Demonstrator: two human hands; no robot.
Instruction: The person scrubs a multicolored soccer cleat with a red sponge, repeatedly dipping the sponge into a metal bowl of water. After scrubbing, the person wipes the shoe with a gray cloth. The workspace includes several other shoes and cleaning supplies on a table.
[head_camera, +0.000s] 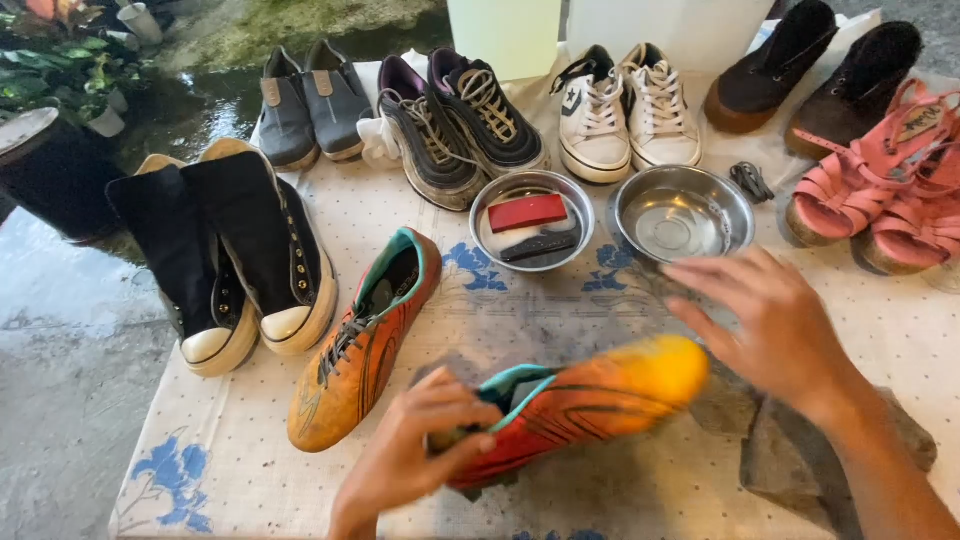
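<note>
My left hand (415, 450) grips the heel of an orange football shoe (590, 400) with a teal lining, held just above the table and blurred. My right hand (775, 325) hovers open above the shoe's toe, fingers spread, holding nothing. The matching orange shoe (362, 345) lies on the cloth to the left. A grey rag (800, 450) lies under my right forearm.
A patterned white tablecloth (230, 455) covers the table. Two steel bowls stand in the middle: one (532, 222) holds a red block and a black brush, the other (683, 214) holds water. Black high-tops (235, 265), grey shoes, dark trainers, white sneakers, brown shoes and pink sandals (880, 180) line the edges.
</note>
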